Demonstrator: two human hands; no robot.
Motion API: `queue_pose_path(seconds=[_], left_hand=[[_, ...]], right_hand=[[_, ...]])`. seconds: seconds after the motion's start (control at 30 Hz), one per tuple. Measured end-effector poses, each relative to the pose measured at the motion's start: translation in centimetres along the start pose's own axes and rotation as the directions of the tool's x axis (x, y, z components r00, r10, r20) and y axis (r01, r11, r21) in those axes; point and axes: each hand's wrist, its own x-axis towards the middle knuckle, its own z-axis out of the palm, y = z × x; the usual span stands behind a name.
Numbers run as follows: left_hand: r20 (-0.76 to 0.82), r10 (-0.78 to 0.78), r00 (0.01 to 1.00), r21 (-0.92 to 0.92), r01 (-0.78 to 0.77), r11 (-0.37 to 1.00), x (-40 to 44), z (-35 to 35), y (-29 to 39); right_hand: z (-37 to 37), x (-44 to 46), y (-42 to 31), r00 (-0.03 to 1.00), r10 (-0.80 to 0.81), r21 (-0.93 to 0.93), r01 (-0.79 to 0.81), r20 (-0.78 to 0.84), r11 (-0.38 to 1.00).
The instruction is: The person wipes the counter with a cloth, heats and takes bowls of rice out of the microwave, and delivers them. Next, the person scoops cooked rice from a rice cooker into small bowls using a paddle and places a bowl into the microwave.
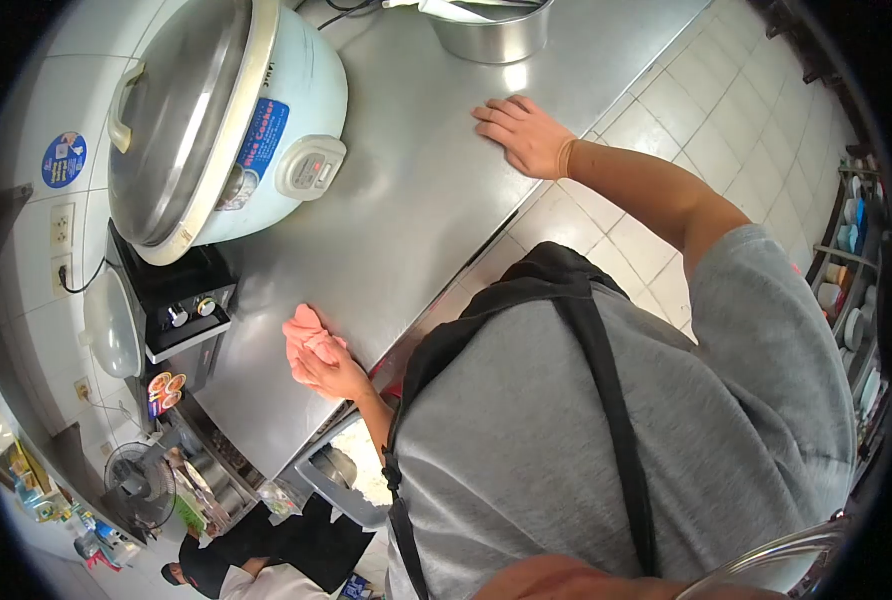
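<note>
My left hand (333, 372) presses a bunched pink cloth (308, 328) against the stainless steel table (386, 230), close to its front edge. Farther along the same edge, my right hand (528, 138) lies palm down on the metal, its fingers stretched out and nothing in them. A large light-blue rice cooker (306, 110) with a metal lid stands toward the wall, across the table from both hands. Beyond my right hand is a round steel pot (493, 38) with something white lying over its top.
Beside the rice cooker sits a black appliance with knobs (181, 320). Below the table edge near my left arm is a grey container (316, 470) with white contents. A co-worker in black (296, 550) is at the bottom. Shelves with dishes (851, 250) line the right.
</note>
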Motion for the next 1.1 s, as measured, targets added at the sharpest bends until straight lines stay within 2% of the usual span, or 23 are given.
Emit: queue_pose_path(seconds=[0.27, 0.37, 0.47, 0.57, 0.67, 0.7, 0.8, 0.83, 0.93, 1.07, 1.1], left_hand=[[-0.032, 0.009, 0.999, -0.016, -0.01, 1.0, 0.0, 0.6, -0.3], [0.104, -0.073, 0.992, -0.158, 0.089, 0.984, 0.7, -2.2, 2.6], [0.013, 0.031, 0.999, -0.042, -0.03, 0.999, 0.8, -1.1, 1.1], [0.025, -0.034, 0.999, -0.002, 0.034, 0.999, 0.3, -0.3, 0.1], [0.026, -0.021, 0.999, -0.041, 0.022, 0.999, 0.5, -0.5, 0.0], [-0.038, -0.02, 0.999, -0.002, 0.02, 1.0, 0.4, -0.5, 0.2], [-0.202, 0.001, 0.979, 0.141, 0.028, 0.99, 0.7, -2.3, 2.1], [-0.239, 0.053, 0.97, 0.186, -0.008, 0.983, 0.6, -2.0, 1.9], [-0.008, 0.059, 0.998, -0.146, -0.06, 0.987, 0.2, -1.0, 0.1], [0.016, 0.014, 1.0, -0.244, -0.01, 0.97, 0.3, -1.4, 0.3], [-0.036, 0.024, 0.999, -0.156, -0.029, 0.987, 0.5, -1.8, 0.4]], right_hand=[[-0.5, -0.1, 0.2, 0.999, 0.028, 0.157, -0.023, -0.025, 0.987], [-0.7, 0.3, 0.0, 0.997, 0.046, 0.196, -0.034, -0.058, 0.98], [-0.9, 0.5, -0.5, 0.996, 0.045, 0.206, -0.028, -0.076, 0.978], [-0.6, 0.8, -0.6, 0.998, 0.032, 0.198, -0.02, -0.057, 0.98], [-0.6, 1.0, -0.8, 1.0, 0.018, 0.185, -0.014, -0.015, 0.983], [-0.5, 1.1, -0.9, 1.0, 0.016, 0.193, -0.015, -0.002, 0.981], [-0.6, 1.4, -1.8, 0.983, -0.02, 0.081, 0.035, -0.181, 0.996], [-0.4, 1.3, -1.7, 0.987, -0.023, 0.067, 0.034, -0.159, 0.997], [0.2, 1.2, -0.7, 0.993, -0.094, 0.07, 0.089, 0.071, 0.994], [0.5, 1.1, -0.4, 0.994, -0.084, 0.097, 0.077, 0.063, 0.992], [0.2, 1.0, -1.1, 0.998, -0.066, 0.07, 0.067, -0.009, 0.995]])
